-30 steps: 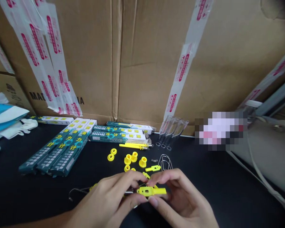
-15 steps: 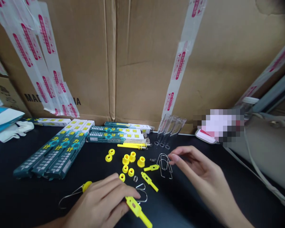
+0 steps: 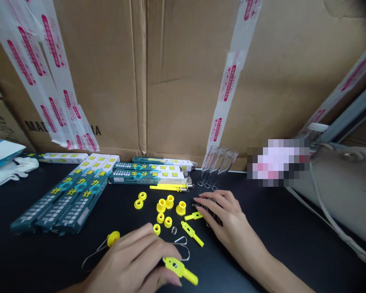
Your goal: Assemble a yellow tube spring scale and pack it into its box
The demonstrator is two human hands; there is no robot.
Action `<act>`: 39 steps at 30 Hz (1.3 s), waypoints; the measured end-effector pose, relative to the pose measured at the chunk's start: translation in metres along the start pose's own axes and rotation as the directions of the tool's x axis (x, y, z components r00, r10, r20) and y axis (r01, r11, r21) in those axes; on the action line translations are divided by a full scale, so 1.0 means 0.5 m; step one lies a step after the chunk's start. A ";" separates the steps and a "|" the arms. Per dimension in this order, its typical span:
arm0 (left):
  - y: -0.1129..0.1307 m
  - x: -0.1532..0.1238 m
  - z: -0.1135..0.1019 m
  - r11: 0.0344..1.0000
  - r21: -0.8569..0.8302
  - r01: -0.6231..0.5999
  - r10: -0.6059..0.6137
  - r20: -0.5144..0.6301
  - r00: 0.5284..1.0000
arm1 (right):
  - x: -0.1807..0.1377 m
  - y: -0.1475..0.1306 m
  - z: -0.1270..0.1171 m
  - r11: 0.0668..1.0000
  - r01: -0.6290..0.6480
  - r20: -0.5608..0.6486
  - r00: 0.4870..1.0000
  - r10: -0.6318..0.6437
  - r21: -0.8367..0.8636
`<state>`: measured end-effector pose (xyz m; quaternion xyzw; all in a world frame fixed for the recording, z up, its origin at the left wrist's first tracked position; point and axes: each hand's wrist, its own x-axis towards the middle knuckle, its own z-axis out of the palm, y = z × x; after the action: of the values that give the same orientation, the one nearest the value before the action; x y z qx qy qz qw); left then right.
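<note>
Head view: coil spring (image 3: 196, 205), one, small, silvery, on the bench (image 3: 277, 232), at the fingertips of my nearer right hand (image 3: 227, 215), loosely curled, grip impossible to tell. Yellow plastic piece (image 3: 182, 271), one, pierced flat head, round stem, pinched in my left hand (image 3: 134, 257), long axis slanting toward me and rightward.

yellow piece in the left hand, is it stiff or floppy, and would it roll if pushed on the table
The yellow piece looks stiff, as it juts straight out from the left hand without sagging. It's probably light, being slim with an opening through its broad end. That flattish end would likely hinder rolling.
</note>
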<state>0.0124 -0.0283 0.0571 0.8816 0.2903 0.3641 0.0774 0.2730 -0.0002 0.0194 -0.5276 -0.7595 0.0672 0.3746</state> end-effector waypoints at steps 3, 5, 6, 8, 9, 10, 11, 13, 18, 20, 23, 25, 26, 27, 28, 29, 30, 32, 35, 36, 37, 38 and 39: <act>0.004 0.003 0.001 1.000 0.001 0.018 -0.018 -0.027 0.999 | 0.001 0.004 0.001 1.000 -0.001 -0.003 1.000 0.001 0.005; 0.006 0.005 0.001 1.000 0.009 0.014 -0.014 -0.029 0.999 | 0.001 0.002 -0.001 1.000 -0.004 -0.013 1.000 0.004 0.028; 0.007 0.005 0.002 1.000 0.009 0.014 -0.013 -0.028 1.000 | 0.002 -0.001 -0.002 0.999 -0.009 -0.022 1.000 0.010 0.041; 0.008 0.004 0.002 1.000 0.005 0.018 -0.018 -0.020 1.000 | 0.002 -0.005 -0.005 0.997 -0.028 -0.044 0.999 0.031 0.068; 0.007 0.003 0.003 1.000 0.000 0.019 -0.019 -0.020 1.000 | 0.002 -0.007 -0.007 0.996 -0.039 -0.056 0.997 0.044 0.083; 0.005 0.001 0.003 1.000 -0.007 0.020 -0.021 -0.024 1.000 | 0.002 -0.009 -0.009 0.994 -0.049 -0.067 0.996 0.056 0.100; 0.003 -0.001 0.004 1.000 -0.016 0.019 -0.020 -0.032 0.999 | 0.002 -0.012 -0.011 0.991 -0.056 -0.077 0.995 0.066 0.119; -0.002 -0.006 0.005 0.999 -0.022 0.037 -0.038 -0.049 0.998 | -0.001 -0.020 -0.016 0.985 -0.059 -0.089 0.993 0.074 0.162; -0.010 -0.016 0.008 0.991 -0.020 0.131 -0.132 -0.046 0.990 | -0.028 -0.076 -0.020 0.932 -0.054 -0.070 0.994 0.085 0.359; -0.008 -0.017 0.009 0.991 -0.030 0.132 -0.133 -0.029 0.991 | -0.041 -0.102 -0.018 0.881 -0.072 -0.014 0.996 0.089 0.467; -0.006 -0.018 0.010 0.994 -0.017 0.110 -0.110 -0.037 0.993 | -0.054 -0.124 -0.014 0.848 -0.030 0.025 0.999 0.020 0.528; -0.007 -0.019 0.012 0.993 -0.007 0.120 -0.120 -0.077 0.990 | -0.055 -0.125 -0.012 0.849 -0.013 -0.004 1.000 0.017 0.529; -0.008 -0.020 0.013 0.990 -0.011 0.137 -0.138 -0.093 0.986 | -0.055 -0.122 -0.012 0.850 -0.019 -0.024 0.999 0.037 0.526; -0.009 -0.021 0.013 0.988 -0.019 0.155 -0.156 -0.101 0.983 | -0.054 -0.119 -0.012 0.850 -0.034 -0.039 0.997 0.064 0.525; -0.010 -0.022 0.014 0.984 -0.029 0.173 -0.176 -0.102 0.979 | -0.053 -0.116 -0.012 0.849 -0.049 -0.048 0.995 0.087 0.527; -0.011 -0.022 0.014 0.983 -0.039 0.182 -0.185 -0.100 0.978 | -0.052 -0.113 -0.013 0.846 -0.052 -0.052 0.994 0.094 0.530; -0.012 -0.022 0.015 0.982 -0.047 0.182 -0.186 -0.094 0.978 | -0.051 -0.112 -0.014 0.845 -0.044 -0.050 0.995 0.083 0.532; -0.014 -0.022 0.016 0.982 -0.062 0.177 -0.182 -0.082 0.980 | -0.051 -0.111 -0.015 0.848 -0.009 -0.042 0.998 0.037 0.530; -0.015 -0.023 0.017 0.977 -0.081 0.195 -0.201 -0.068 0.977 | -0.051 -0.115 -0.016 0.849 0.031 -0.038 0.999 -0.013 0.528; -0.016 -0.024 0.017 0.974 -0.083 0.208 -0.214 -0.064 0.975 | -0.051 -0.116 -0.016 0.848 0.033 -0.039 0.999 -0.014 0.529; -0.016 -0.025 0.017 0.973 -0.087 0.212 -0.218 -0.062 0.974 | -0.051 -0.116 -0.016 0.846 0.033 -0.044 0.999 -0.011 0.532; -0.016 -0.025 0.017 0.972 -0.090 0.215 -0.221 -0.059 0.973 | -0.051 -0.117 -0.016 0.844 0.035 -0.047 0.999 -0.011 0.535; -0.017 -0.025 0.017 0.971 -0.093 0.218 -0.224 -0.056 0.973 | -0.050 -0.117 -0.016 0.843 0.037 -0.046 0.999 -0.015 0.536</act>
<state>0.0074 -0.0280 0.0406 0.8272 0.3732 0.3940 0.1458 0.2383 -0.0494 0.0417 -0.3927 -0.7097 0.2612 0.5233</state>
